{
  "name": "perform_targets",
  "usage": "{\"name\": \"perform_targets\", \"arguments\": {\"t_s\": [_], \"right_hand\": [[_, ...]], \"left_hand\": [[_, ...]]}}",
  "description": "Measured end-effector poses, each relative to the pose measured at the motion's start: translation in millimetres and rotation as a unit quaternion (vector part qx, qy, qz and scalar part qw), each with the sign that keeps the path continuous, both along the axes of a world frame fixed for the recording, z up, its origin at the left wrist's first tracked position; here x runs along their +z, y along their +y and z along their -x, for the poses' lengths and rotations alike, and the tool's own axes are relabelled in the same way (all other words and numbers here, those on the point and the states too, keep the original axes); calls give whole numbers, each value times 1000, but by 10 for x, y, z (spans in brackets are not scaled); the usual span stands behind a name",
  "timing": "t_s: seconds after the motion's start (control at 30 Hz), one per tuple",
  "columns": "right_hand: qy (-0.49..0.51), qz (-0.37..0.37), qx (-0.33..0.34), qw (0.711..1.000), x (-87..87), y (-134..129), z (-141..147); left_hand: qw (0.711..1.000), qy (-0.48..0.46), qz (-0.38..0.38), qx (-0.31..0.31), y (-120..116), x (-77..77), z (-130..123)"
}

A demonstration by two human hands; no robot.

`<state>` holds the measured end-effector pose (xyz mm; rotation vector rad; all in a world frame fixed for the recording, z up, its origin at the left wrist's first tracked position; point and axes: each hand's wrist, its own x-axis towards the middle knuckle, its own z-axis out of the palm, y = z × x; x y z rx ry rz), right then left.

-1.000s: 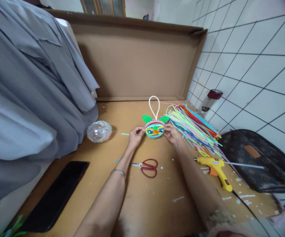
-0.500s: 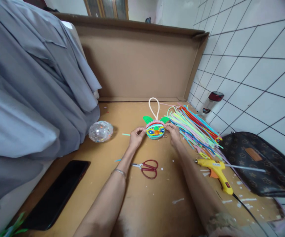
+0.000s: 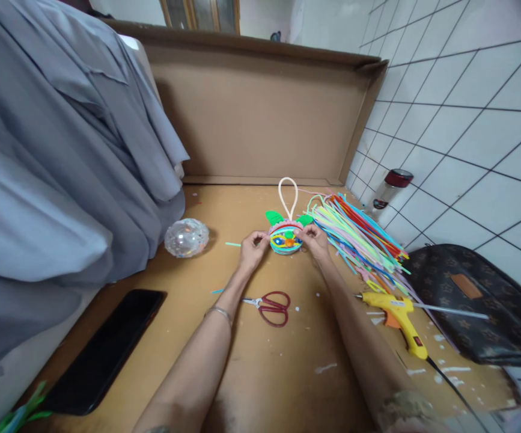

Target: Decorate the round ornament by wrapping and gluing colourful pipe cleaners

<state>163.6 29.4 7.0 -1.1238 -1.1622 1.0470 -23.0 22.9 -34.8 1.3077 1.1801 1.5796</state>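
Between my two hands, a colourful round ornament (image 3: 286, 245) made of pipe cleaners rests on the table. It has green ears, blue-and-white eyes, an orange nose and a white hanging loop (image 3: 288, 193) on top. My left hand (image 3: 254, 248) pinches the ornament's left edge with thumb and forefinger. At the opposite edge, my right hand (image 3: 315, 242) grips it, its fingertips now lying over part of the right eye. Red-handled scissors (image 3: 273, 308) lie in front of the ornament, their blade tips close by my left forearm.
Pipe cleaners (image 3: 359, 234) are heaped at the right. Nearer me lie a yellow glue gun (image 3: 395, 310) with its cord and a dark patterned bag (image 3: 481, 300). A clear ball (image 3: 187, 237) and a black phone (image 3: 107, 352) are at left. Cardboard (image 3: 260, 114) stands behind; a jar (image 3: 390, 186) sits by the tiles.
My right hand has shifted inward over the ornament's right side, covering its right eye. The ornament's loop leans slightly more to the right. The whole view has moved a little.
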Motion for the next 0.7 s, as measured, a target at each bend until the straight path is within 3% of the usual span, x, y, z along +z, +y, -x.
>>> {"name": "perform_targets", "arguments": {"t_s": [0.37,0.7], "right_hand": [[-4,-3,-33,999,-32,19,29],[20,38,-38,998,21,23,41]], "left_hand": [[1000,-11,-11,3,-8,3,-18],[999,-34,3,-7,-10,22,-7]]}}
